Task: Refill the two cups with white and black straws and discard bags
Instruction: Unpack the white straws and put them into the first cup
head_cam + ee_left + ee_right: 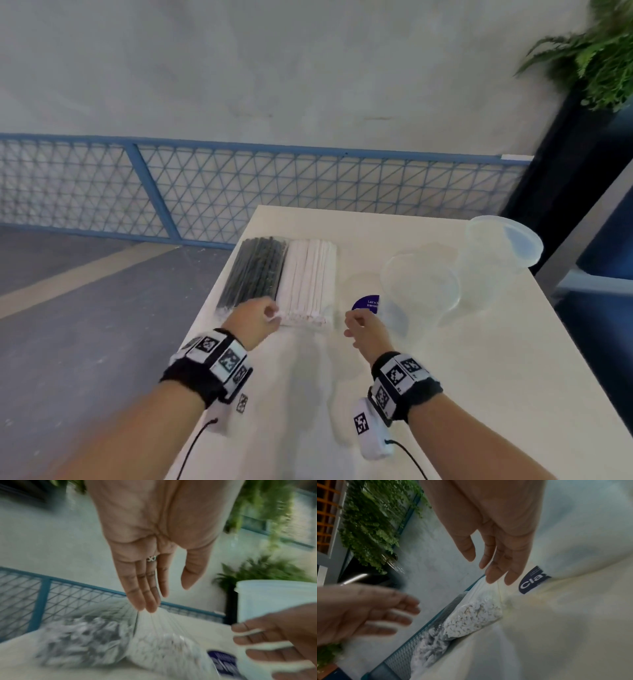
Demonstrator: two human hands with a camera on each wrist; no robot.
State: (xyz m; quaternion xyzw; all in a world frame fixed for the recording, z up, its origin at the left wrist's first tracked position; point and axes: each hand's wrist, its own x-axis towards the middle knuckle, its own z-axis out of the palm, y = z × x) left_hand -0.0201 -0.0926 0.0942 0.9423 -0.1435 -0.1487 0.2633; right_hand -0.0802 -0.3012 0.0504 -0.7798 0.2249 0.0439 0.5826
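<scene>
Bare forearms, no sleeves. Each wrist has a black strap (195,377) carrying white blocks printed with black square code tags (228,359). White camera pod (371,430) under right wrist, thin black cable (409,459) trailing. Silver ring (151,558) on left hand (150,547).

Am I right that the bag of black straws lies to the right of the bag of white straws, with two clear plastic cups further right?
Not quite. In the head view the bag of black straws lies left of the bag of white straws, touching it. The two clear plastic cups are indeed further right.
</scene>
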